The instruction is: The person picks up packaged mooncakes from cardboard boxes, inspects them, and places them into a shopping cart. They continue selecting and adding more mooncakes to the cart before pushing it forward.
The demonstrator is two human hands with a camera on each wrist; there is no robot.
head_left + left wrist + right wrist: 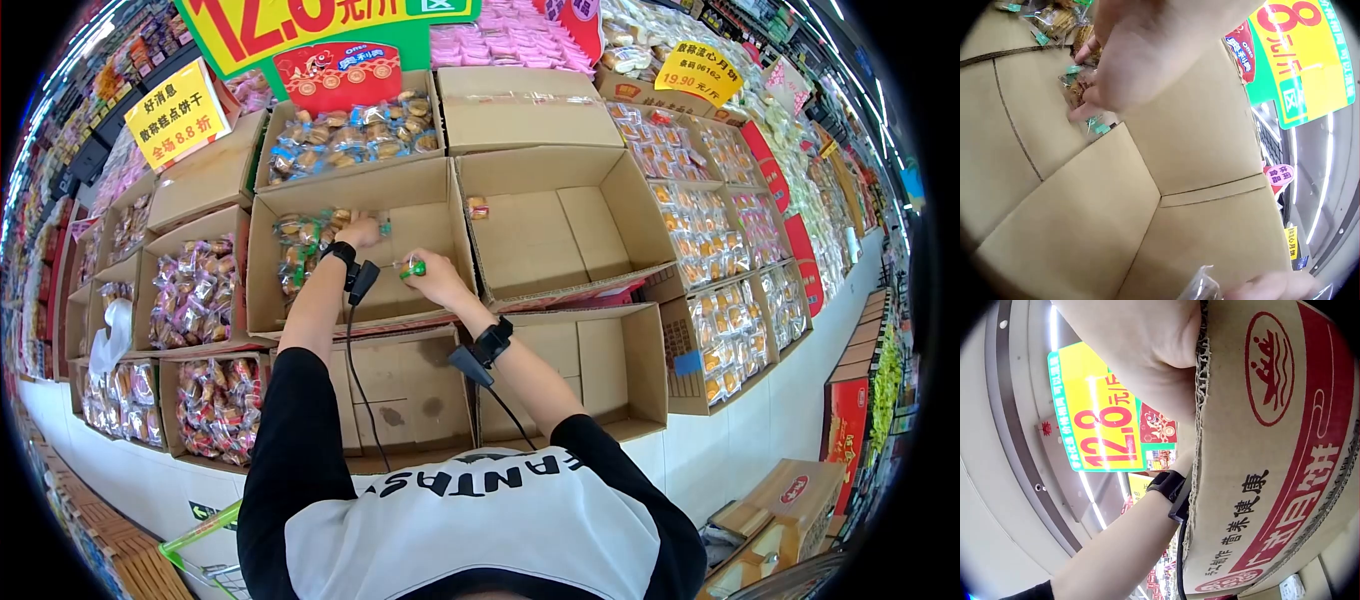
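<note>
My left hand [362, 232] reaches into a cardboard box [425, 190] in the middle of the display. In the left wrist view its fingers curl round a small clear-wrapped pastry [1075, 94] with green wrapper ends. More pastries in the same wrapping [295, 240] lie along the box's left side. My right hand [432, 280] is over the near part of this box and grips another wrapped pastry [412, 268] with green on it. In the right wrist view the box's printed side [1260, 444] hides the fingers of the right hand [1141, 344].
To the right stands a box [560, 220] with one small packet [478, 208] in its corner. Nearer boxes [410, 390] stand in front. Boxes of wrapped pastries [195, 295] and mooncakes [710, 240] flank these. A large price sign [330, 30] rises at the back.
</note>
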